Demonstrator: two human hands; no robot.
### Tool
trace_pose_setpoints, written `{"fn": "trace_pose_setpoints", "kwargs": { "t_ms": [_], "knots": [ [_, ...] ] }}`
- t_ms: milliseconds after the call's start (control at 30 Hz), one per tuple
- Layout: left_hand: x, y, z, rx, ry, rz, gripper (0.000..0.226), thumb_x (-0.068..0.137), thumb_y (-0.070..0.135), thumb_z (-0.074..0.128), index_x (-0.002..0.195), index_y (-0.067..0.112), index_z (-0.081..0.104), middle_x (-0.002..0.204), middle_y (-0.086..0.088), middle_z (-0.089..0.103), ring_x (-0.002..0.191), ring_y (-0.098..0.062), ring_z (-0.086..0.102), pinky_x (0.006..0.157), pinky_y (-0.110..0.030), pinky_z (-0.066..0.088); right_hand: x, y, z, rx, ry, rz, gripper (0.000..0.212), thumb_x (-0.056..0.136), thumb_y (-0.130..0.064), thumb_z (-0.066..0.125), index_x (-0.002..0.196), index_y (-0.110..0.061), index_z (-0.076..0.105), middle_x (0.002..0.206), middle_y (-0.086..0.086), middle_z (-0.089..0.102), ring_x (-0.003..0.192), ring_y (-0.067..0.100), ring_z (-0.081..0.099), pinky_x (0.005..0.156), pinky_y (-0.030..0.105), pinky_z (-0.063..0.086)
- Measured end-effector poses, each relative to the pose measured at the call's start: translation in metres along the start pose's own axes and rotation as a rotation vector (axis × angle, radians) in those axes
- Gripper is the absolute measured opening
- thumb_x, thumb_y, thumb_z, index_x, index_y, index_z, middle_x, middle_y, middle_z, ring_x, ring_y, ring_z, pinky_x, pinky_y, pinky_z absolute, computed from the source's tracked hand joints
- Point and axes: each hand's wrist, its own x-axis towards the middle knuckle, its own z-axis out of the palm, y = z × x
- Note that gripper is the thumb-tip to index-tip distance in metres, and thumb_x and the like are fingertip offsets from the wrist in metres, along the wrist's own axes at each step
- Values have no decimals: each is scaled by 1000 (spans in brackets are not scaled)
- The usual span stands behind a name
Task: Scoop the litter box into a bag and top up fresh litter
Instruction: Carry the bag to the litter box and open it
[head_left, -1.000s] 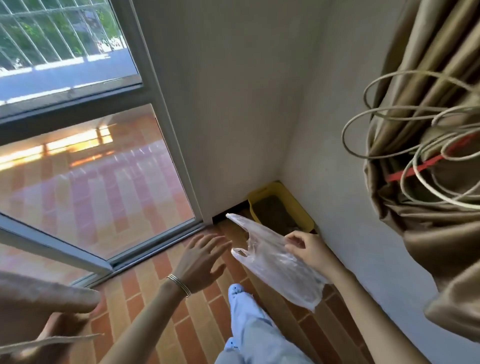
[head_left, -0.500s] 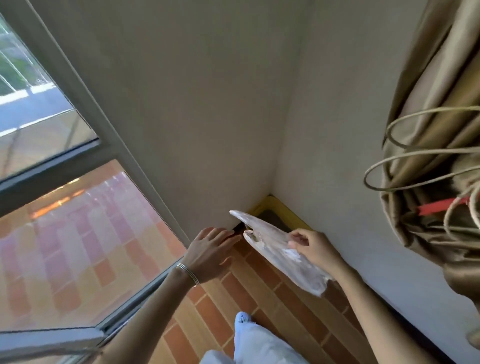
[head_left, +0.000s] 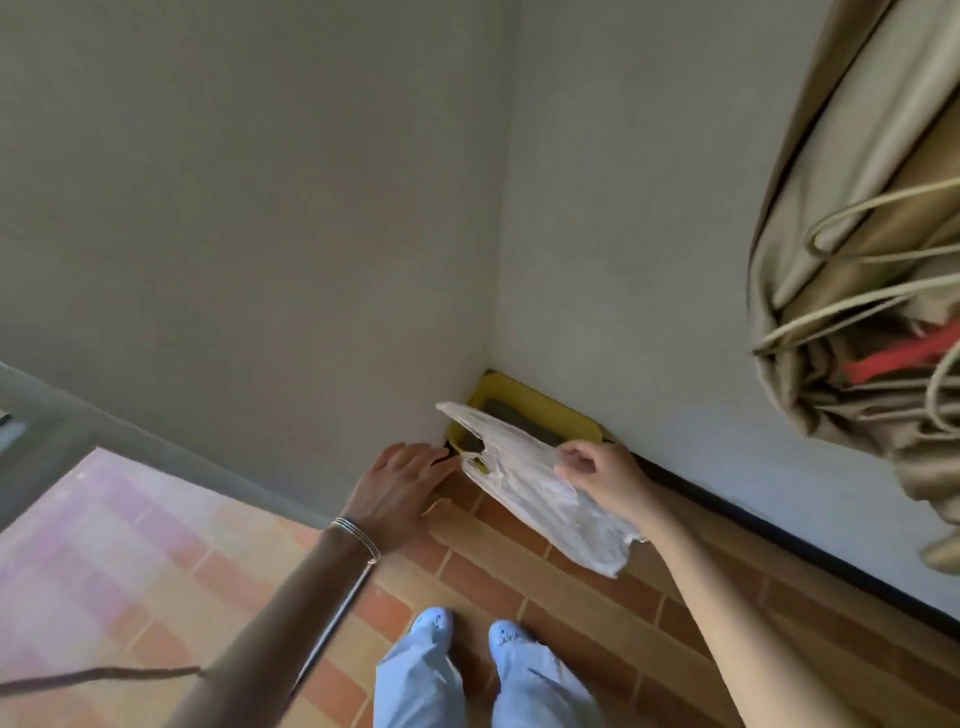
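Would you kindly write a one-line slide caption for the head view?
Right hand pinches the bag near the yellow litter box; left hand, open, reaches toward the bag.

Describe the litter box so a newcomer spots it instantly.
Follow the two pale walls to their corner at the brick-patterned floor. The litter box sits there, partly behind the plastic bag. It is the only yellow item, a low tray of dark litter.

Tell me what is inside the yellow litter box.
Dark grey litter lies in the yellow litter box. The plastic bag, held by the right hand, covers its near part.
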Motion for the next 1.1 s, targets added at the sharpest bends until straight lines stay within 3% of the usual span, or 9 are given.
{"fn": "trace_pose_setpoints", "kwargs": {
  "t_ms": [67, 167, 300, 433, 533, 633, 867, 1000, 1100],
  "knots": [
    [5, -16, 9, 25, -22, 62, 56, 65, 29, 81, 117, 19, 65, 113, -1, 68, 103, -23, 65, 89, -45, 50, 6, 4, 13, 31, 36, 29, 13, 89, -20, 60, 101, -17, 65, 94, -9, 66, 89, 4, 61, 73, 15, 48],
    [12, -38, 34, 18, -21, 109, 58, 59, 30, 84, 113, 19, 67, 109, -1, 69, 97, -21, 67, 84, -44, 53, 20, 20, 38, 60, 61, 58, 9, 88, -21, 62, 94, -26, 61, 87, -16, 63, 83, -5, 59, 67, 8, 44],
    [16, -60, 101, -15, -36, 129, 58, 61, 33, 83, 115, 20, 67, 111, -1, 68, 98, -21, 66, 86, -43, 52, 49, 74, 83, 93, 68, 126, 13, 88, -21, 61, 101, -18, 64, 91, -6, 66, 85, 6, 62, 72, 22, 50],
    [14, -82, 206, -81, -90, 123, 52, 72, 35, 75, 119, 20, 64, 119, -2, 64, 107, -22, 62, 94, -43, 46, 87, 148, 139, 105, 105, 162, 17, 89, -22, 60, 105, -15, 62, 93, -6, 65, 85, 6, 61, 69, 17, 46],
    [9, -97, 296, -107, -132, 97, 52, 73, 36, 72, 121, 20, 62, 118, -3, 65, 107, -23, 62, 94, -44, 45, 117, 211, 189, 98, 165, 185, 14, 87, -16, 62, 98, -7, 63, 84, 2, 65, 77, 9, 60, 66, 25, 45],
    [5, -112, 383, -171, -116, 75, 46, 80, 40, 54, 121, 20, 61, 120, -4, 63, 108, -24, 61, 96, -43, 45, 148, 277, 240, 95, 221, 162, 12, 85, -12, 65, 96, -8, 65, 74, -14, 59, 66, -10, 54, 60, 7, 39],
    [-5, -145, 571, -236, -46, 134, 48, 84, 42, 47, 129, 25, 44, 117, -3, 63, 104, -23, 60, 92, -42, 47, 214, 426, 347, 64, 261, 99, 20, 84, -18, 66, 104, -14, 66, 86, -16, 64, 79, -8, 60, 70, 7, 47],
    [-18, -158, 661, -218, -122, 115, 48, 82, 43, 47, 126, 24, 52, 115, 0, 64, 100, -24, 62, 80, -37, 52, 240, 496, 399, 0, 243, 115, 22, 85, -18, 64, 106, -12, 65, 81, -18, 62, 71, -11, 57, 64, 7, 45],
    [-26, -167, 712, -195, -139, 123, 47, 81, 43, 48, 120, 21, 61, 115, 3, 65, 102, -21, 63, 83, -32, 49, 255, 534, 429, -67, 254, 121, 19, 86, -16, 64, 104, -9, 65, 64, -23, 49, 62, -16, 52, 54, 6, 40]
  ]
}}
